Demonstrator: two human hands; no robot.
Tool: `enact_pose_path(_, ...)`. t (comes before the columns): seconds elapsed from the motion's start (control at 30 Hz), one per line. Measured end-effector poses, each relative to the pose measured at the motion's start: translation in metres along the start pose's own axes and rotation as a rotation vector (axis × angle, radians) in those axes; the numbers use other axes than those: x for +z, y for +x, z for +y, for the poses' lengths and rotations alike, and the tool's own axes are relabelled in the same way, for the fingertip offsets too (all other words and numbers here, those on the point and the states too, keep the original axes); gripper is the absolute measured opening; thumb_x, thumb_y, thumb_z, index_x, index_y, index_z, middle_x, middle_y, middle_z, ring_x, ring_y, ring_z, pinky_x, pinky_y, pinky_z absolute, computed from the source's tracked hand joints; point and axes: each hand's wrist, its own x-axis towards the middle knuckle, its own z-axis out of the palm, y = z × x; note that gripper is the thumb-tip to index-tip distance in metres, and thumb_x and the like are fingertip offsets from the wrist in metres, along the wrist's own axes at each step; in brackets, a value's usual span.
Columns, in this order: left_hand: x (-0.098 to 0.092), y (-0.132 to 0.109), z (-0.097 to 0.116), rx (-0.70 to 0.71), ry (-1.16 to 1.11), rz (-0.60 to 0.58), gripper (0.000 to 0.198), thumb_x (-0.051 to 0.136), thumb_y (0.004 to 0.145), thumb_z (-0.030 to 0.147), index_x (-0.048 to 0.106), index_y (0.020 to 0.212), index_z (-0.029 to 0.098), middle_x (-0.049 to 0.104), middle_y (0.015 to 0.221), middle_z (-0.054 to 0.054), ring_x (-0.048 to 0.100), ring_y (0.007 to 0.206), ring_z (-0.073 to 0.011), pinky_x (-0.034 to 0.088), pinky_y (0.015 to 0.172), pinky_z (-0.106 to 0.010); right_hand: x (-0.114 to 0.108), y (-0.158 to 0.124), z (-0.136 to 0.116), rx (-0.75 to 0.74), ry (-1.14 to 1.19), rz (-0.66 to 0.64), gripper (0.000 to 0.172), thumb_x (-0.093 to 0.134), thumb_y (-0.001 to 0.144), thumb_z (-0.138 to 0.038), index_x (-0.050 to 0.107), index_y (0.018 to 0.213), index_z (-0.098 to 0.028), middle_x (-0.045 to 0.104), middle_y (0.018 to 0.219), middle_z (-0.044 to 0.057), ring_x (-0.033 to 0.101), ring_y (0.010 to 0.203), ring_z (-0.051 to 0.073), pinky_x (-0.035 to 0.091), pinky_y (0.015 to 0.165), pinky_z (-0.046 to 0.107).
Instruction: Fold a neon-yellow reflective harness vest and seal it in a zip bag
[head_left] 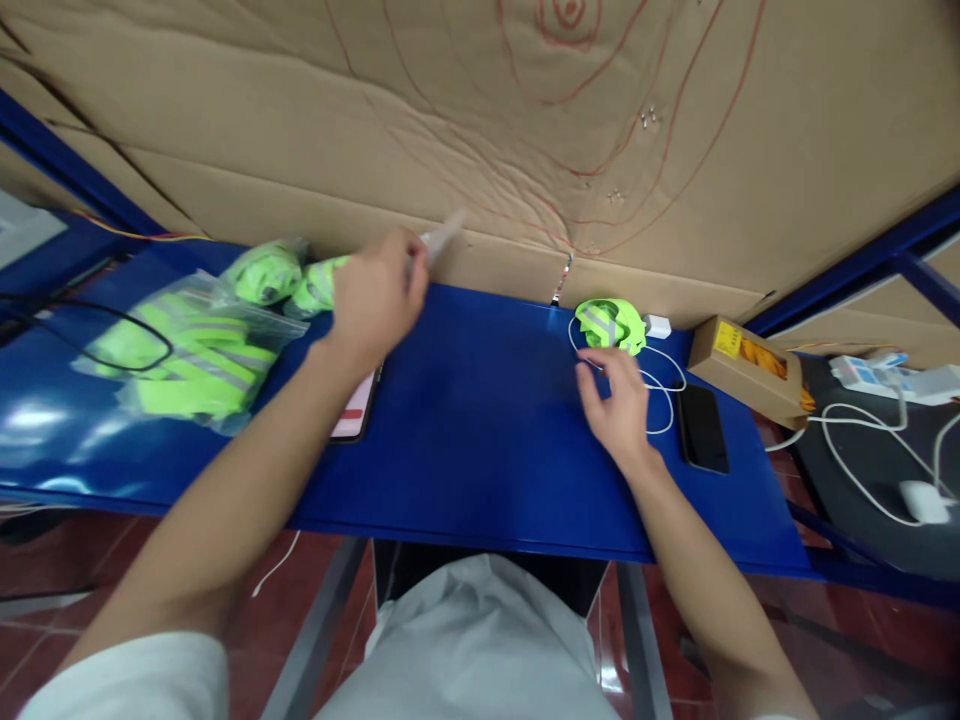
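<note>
Pinched in my left hand (379, 295) is a pale, translucent plastic bag (444, 238), blurred by motion and raised near the cardboard wall. Left of this hand lie rolled neon-yellow reflective vests (264, 275) and a clear zip bag (202, 360) with a folded vest inside. A phone with a lit screen (352, 412) is partly hidden under my left forearm. My right hand (619, 405) hovers with thumb and fingers apart, holding nothing I can see. Just beyond its fingertips sits a bundled neon-yellow vest (611, 325), beside a white cable (660, 430).
On the blue table (480, 430), a dark phone (703, 428), a white charger plug (658, 326) and an open cardboard box (750, 370) stand at right. A cardboard wall (262, 130) closes the back. A black cable (97, 358) loops over the left side.
</note>
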Motion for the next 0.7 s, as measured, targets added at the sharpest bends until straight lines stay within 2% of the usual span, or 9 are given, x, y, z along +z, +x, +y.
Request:
enact_pose_path(0.1,0.025,-0.025,0.023,0.155,0.043,-0.252,0.033,0.047,0.102,0.035,0.062,0.126,0.018,0.069,0.123,-0.014,0.069,0.106,-0.0329,0.052,0.087,-0.040,-0.006,0.024,0.026,0.141,-0.279,0.125,0.057,0.061,0.096,-0.047,0.051,0.144,-0.018,0.049,0.150,0.022,0.046,0.142,0.036,0.042,0.113,0.057)
enact_pose_path(0.17,0.039,-0.040,0.034,0.212,0.049,-0.353,0.039,0.052,0.099,0.033,0.058,0.134,0.017,0.067,0.127,-0.017,0.069,0.107,-0.0349,0.054,0.086,-0.042,-0.004,0.041,0.048,0.267,-0.411,0.026,0.082,0.070,0.087,-0.054,0.039,0.153,-0.017,0.035,0.160,0.027,0.043,0.144,0.043,0.043,0.109,0.064)
enact_pose_path(0.2,0.043,-0.047,0.039,0.236,0.034,-0.369,0.041,0.053,0.099,0.031,0.056,0.137,0.016,0.066,0.130,-0.017,0.068,0.110,-0.0349,0.054,0.088,-0.043,-0.002,0.049,0.059,0.320,-0.437,-0.037,0.086,0.072,0.085,-0.054,0.038,0.154,-0.016,0.037,0.160,0.028,0.047,0.140,0.044,0.045,0.106,0.064)
enact_pose_path(0.27,0.047,-0.056,0.045,0.275,-0.038,-0.357,0.040,0.053,0.099,0.030,0.055,0.137,0.017,0.062,0.137,-0.018,0.065,0.118,-0.0340,0.053,0.096,-0.044,0.000,0.062,0.076,0.391,-0.430,-0.105,0.073,0.071,0.085,-0.047,0.048,0.147,-0.016,0.055,0.145,0.027,0.058,0.127,0.042,0.049,0.100,0.059)
enact_pose_path(0.37,0.044,-0.065,0.052,0.267,-0.281,-0.353,0.034,0.055,0.099,0.030,0.059,0.131,0.019,0.064,0.136,-0.015,0.065,0.119,-0.0315,0.051,0.101,-0.046,-0.003,0.074,0.084,0.423,-0.332,0.038,0.046,0.069,0.083,-0.034,0.066,0.124,-0.014,0.072,0.112,0.019,0.067,0.105,0.036,0.051,0.096,0.052)
enact_pose_path(0.47,0.042,-0.068,0.057,0.148,-0.766,-0.509,0.039,0.064,0.095,0.037,0.056,0.130,0.021,0.068,0.127,-0.014,0.069,0.109,-0.0271,0.056,0.094,-0.044,-0.010,0.074,0.067,0.366,-0.048,0.302,0.031,0.066,0.083,-0.033,0.069,0.108,-0.015,0.073,0.099,0.013,0.068,0.095,0.029,0.053,0.093,0.046)
enact_pose_path(0.53,0.043,-0.070,0.059,-0.021,-1.152,-0.683,0.051,0.068,0.092,0.045,0.052,0.135,0.022,0.068,0.128,-0.015,0.069,0.111,-0.0263,0.058,0.091,-0.043,-0.012,0.067,0.046,0.338,0.271,0.374,0.030,0.062,0.087,-0.039,0.067,0.108,-0.018,0.073,0.102,0.010,0.069,0.097,0.026,0.055,0.090,0.041)
enact_pose_path(0.63,0.047,-0.077,0.063,-0.266,-1.587,-0.939,0.069,0.071,0.088,0.057,0.043,0.143,0.027,0.061,0.140,-0.017,0.067,0.122,-0.0308,0.060,0.092,-0.048,-0.003,0.046,0.012,0.455,0.725,0.195,0.035,0.060,0.091,-0.050,0.065,0.112,-0.023,0.074,0.105,0.007,0.072,0.099,0.024,0.059,0.083,0.038)
enact_pose_path(0.7,0.050,-0.083,0.064,-0.323,-1.704,-1.017,0.077,0.078,0.083,0.057,0.041,0.145,0.032,0.058,0.146,-0.015,0.064,0.126,-0.0330,0.060,0.092,-0.050,0.007,0.030,-0.006,0.598,0.879,0.049,0.037,0.063,0.089,-0.054,0.065,0.109,-0.023,0.075,0.096,0.007,0.074,0.091,0.025,0.061,0.076,0.039)
